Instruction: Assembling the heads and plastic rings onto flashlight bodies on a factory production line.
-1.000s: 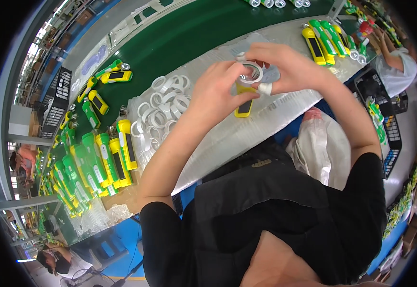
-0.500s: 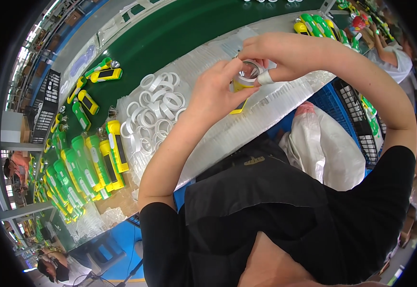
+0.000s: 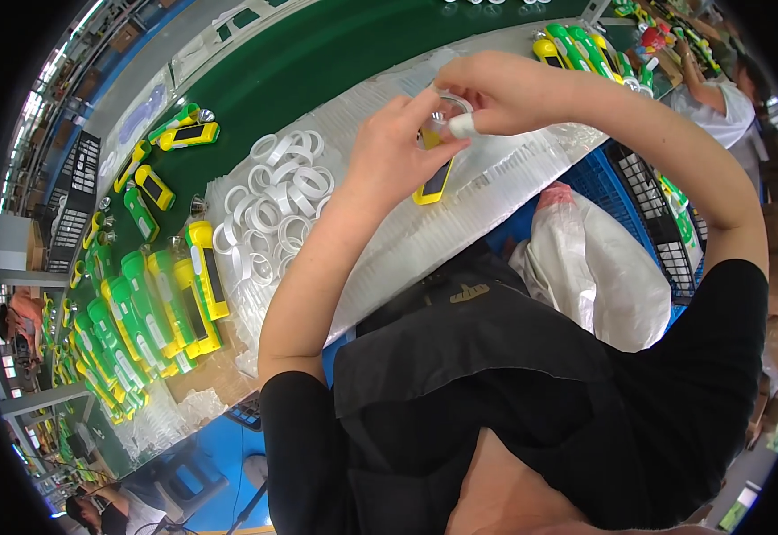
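Between my hands is a yellow flashlight (image 3: 432,185) with a dark panel on its body, its round head up among my fingers. A clear-looking rim with a pale ring (image 3: 463,101) circles that head. My left hand (image 3: 395,147) is closed around the head from the left, thumb and fingers against its side. From the far right, my right hand (image 3: 487,94) grips the ring's edge; its thumb wears a white wrap (image 3: 463,126). The fingertips on the far side are partly hidden. Left of my left hand lies a heap of white rings (image 3: 268,214).
Green and yellow flashlights (image 3: 139,312) stand packed at the left, several more (image 3: 576,45) at the far right. Plastic-wrapped sheeting (image 3: 371,276) covers the near bench. A white sack (image 3: 585,267) sits beside a blue crate (image 3: 616,192). Another person (image 3: 719,107) works at right.
Both hands have shifted slightly left and away with the flashlight. More of its yellow body and dark panel shows below my fingers. The whole view has moved a little.
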The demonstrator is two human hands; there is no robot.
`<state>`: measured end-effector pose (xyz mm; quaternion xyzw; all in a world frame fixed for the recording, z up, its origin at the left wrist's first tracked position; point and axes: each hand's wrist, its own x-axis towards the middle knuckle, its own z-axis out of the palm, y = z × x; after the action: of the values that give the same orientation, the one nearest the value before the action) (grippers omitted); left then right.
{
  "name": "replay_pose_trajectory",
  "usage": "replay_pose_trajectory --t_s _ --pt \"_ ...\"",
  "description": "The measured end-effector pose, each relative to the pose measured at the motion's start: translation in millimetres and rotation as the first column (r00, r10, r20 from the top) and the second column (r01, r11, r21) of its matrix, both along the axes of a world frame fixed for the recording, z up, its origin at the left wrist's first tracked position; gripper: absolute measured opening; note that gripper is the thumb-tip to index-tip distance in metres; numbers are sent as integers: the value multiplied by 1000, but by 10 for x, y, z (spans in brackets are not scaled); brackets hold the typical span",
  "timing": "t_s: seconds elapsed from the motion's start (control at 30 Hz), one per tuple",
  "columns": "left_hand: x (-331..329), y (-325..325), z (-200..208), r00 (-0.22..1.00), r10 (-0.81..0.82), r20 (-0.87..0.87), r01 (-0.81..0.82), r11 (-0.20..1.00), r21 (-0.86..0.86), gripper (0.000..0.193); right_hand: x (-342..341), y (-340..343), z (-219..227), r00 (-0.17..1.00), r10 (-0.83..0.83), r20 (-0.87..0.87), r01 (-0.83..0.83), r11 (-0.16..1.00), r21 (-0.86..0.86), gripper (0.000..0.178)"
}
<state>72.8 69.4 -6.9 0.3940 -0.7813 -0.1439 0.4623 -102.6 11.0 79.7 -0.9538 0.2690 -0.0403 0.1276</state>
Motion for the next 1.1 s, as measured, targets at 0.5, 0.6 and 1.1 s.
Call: replay_pose_trajectory --t_s 0.5,0.6,1.1 --pt "9 47 6 995 76 66 -75 997 -20 35 120 157 105 835 -409 -369 385 912 -140 44" --pt "31 52 -5 998 57 21 -58 998 18 36 -49 44 -77 965 -79 249 135 966 -220 43" --pt "115 87 0 994 85 66 -85 996 -3 36 66 104 -72 992 -97 83 103 992 -69 34"
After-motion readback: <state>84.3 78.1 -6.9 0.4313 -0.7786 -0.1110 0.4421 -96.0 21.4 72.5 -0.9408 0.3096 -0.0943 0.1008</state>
